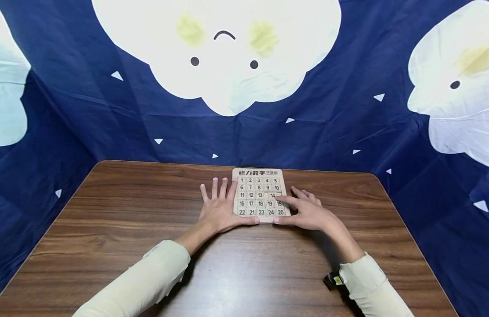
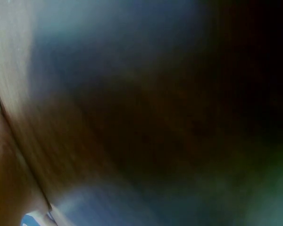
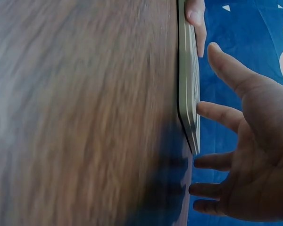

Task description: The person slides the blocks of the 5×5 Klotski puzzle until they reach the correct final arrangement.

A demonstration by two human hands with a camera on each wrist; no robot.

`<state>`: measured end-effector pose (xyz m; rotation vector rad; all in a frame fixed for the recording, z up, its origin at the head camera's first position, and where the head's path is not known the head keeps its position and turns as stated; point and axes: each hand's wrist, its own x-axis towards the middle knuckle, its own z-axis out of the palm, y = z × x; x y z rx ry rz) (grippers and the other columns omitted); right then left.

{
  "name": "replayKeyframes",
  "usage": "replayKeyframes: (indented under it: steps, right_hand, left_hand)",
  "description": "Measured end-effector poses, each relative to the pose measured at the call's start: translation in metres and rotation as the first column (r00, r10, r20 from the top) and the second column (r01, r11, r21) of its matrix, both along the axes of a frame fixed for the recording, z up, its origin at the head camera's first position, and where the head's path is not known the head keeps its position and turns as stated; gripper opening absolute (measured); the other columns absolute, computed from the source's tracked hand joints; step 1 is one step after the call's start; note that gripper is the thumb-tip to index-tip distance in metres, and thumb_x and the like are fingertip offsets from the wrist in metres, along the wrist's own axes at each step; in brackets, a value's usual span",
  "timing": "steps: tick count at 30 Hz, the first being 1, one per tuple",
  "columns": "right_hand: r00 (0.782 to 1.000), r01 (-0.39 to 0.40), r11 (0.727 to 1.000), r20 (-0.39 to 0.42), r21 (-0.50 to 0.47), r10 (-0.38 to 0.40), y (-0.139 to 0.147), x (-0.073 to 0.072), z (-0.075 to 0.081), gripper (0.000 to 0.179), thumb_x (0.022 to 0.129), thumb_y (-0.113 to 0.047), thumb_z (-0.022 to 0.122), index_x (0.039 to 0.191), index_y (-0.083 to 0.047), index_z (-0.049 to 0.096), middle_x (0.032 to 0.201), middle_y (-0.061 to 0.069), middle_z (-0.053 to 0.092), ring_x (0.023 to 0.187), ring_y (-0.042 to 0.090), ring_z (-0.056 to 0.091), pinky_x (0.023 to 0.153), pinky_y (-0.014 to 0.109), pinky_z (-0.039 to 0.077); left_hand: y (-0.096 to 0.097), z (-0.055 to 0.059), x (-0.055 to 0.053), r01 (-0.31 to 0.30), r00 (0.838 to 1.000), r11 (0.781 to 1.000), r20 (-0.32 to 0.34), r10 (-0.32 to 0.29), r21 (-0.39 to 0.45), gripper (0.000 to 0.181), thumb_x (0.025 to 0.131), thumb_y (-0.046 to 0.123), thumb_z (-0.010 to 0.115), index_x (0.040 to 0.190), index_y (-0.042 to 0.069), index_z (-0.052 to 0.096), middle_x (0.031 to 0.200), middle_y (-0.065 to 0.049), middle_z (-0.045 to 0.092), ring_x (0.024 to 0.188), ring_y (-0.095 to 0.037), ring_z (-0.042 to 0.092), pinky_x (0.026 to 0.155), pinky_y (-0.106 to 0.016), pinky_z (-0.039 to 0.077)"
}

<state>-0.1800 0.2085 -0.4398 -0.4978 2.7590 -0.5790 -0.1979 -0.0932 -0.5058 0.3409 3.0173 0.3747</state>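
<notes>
A pale wooden number slide puzzle (image 1: 264, 172) lies flat near the table's far edge, with rows of numbered tiles and Chinese lettering along its top. My left hand (image 1: 217, 212) is spread at its left side, the thumb lying along the near edge and the index fingertip at the left edge. From the right, my right hand (image 1: 307, 212) reaches over with its index fingertip touching the tile 14 (image 1: 272, 195); its thumb is by the near edge. A narrow gap shows between tiles 13 and 14. In the right wrist view, the puzzle's side (image 3: 184, 70) appears edge-on beside the right fingers.
The brown wood-grain table (image 1: 228, 268) extends around the puzzle. Blue cloth (image 1: 121, 127) with white clouds hangs behind and along both sides. A small dark device (image 1: 332, 280) sits at the right sleeve's cuff. The left wrist view is mostly dark and blurred.
</notes>
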Motion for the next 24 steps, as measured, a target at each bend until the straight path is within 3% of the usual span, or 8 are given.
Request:
replayKeyframes:
  steps: [8, 24]
  right_hand:
    - [1.000, -0.001, 1.000, -0.004, 0.008, 0.001, -0.013, -0.001, -0.002, 0.084, 0.094, -0.073, 0.078, 0.166, -0.034, 0.058, 0.186, 0.027, 0.025, 0.168, 0.064, 0.023, 0.130, 0.086, 0.021]
    - [0.999, 0.010, 1.000, -0.037, 0.007, -0.009, 0.008, 0.017, 0.002, 0.074, 0.094, -0.075, 0.078, 0.156, -0.036, 0.068, 0.186, 0.025, 0.027, 0.167, 0.066, 0.024, 0.127, 0.089, 0.021]
  left_hand:
    - [-0.002, 0.000, 0.000, -0.001, 1.000, 1.000, -0.005, 0.001, 0.007, 0.157, 0.068, 0.112, 0.059, 0.184, 0.021, 0.003, 0.190, -0.020, 0.006, 0.176, -0.049, -0.005, 0.135, -0.078, -0.015]
    - [0.000, -0.001, -0.001, 0.001, 1.000, 1.000, -0.013, 0.000, 0.016, 0.159, 0.066, 0.112, 0.060, 0.184, 0.023, 0.002, 0.190, -0.020, 0.006, 0.176, -0.049, -0.004, 0.135, -0.078, -0.016]
